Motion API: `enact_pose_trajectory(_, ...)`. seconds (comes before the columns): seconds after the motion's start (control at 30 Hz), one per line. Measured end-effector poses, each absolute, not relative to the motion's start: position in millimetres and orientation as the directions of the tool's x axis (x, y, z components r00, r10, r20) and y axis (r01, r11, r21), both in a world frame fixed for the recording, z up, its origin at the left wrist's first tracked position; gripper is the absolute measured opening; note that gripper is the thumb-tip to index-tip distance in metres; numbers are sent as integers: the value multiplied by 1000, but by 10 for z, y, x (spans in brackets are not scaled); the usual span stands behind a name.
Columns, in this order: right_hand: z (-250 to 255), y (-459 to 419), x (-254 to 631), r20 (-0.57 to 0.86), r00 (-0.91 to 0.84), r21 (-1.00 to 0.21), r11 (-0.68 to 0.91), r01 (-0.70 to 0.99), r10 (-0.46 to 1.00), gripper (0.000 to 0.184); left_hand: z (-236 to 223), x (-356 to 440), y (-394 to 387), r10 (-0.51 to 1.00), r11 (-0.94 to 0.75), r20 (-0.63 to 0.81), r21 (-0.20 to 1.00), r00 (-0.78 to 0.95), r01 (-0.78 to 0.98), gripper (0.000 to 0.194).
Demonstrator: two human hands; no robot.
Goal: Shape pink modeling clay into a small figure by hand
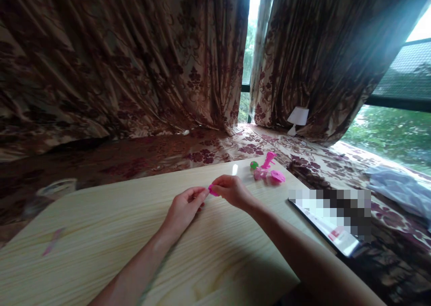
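Observation:
Over the middle of the wooden table (134, 216), my left hand (184, 208) and my right hand (235, 192) meet fingertip to fingertip. Between them is a small bright pink piece (213, 190), mostly covered by the fingers, so its kind cannot be made out. Both hands pinch at it with thumb and fingers. Beyond my right hand, near the table's far right corner, stands an upright pink plastic part (269, 160). Beside it are a round pink disc (278, 176), paler pink pieces (260, 174) and a small green piece (254, 165).
A tablet-like device (346, 247), partly blurred out, lies at the table's right edge. A thin pink strip (53, 241) rests on the left side. Behind are a clear container (57, 187), a small white lamp (298, 116) and patterned curtains (151, 63).

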State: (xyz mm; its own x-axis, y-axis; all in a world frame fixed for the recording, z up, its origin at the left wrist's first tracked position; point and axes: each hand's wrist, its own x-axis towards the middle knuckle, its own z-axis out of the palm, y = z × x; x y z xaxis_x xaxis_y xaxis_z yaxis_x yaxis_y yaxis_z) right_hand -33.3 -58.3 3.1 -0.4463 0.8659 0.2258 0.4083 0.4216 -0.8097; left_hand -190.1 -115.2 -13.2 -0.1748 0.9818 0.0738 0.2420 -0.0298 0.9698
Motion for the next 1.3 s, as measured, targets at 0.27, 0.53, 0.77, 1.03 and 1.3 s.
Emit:
enact_pose_trajectory(0.27,-76,-478,-386,201,-383,-978,162,-133,902,21,-183,-1793,-1018,993,-14,35,984,-111,179,35)
enact_pose_trajectory(0.53,-260,-374,-228,132,-300,-988,102,-112,945,27,-216,-1668,-845,991,-46,82,951,-107,304,30)
enact_pose_trajectory(0.77,-243,-404,-196,97,-317,-994,79,-71,943,29,-323,-1710,-842,990,-9,45,964,-132,265,29)
enact_pose_trajectory(1.03,-229,-396,-162,55,-394,-998,53,-16,917,30,-308,-1719,-882,983,45,-8,980,-185,195,30)
enact_pose_trajectory(1.3,-226,-418,-145,62,-398,-995,86,43,915,29,-298,-1707,-889,978,33,-2,989,-209,143,31)
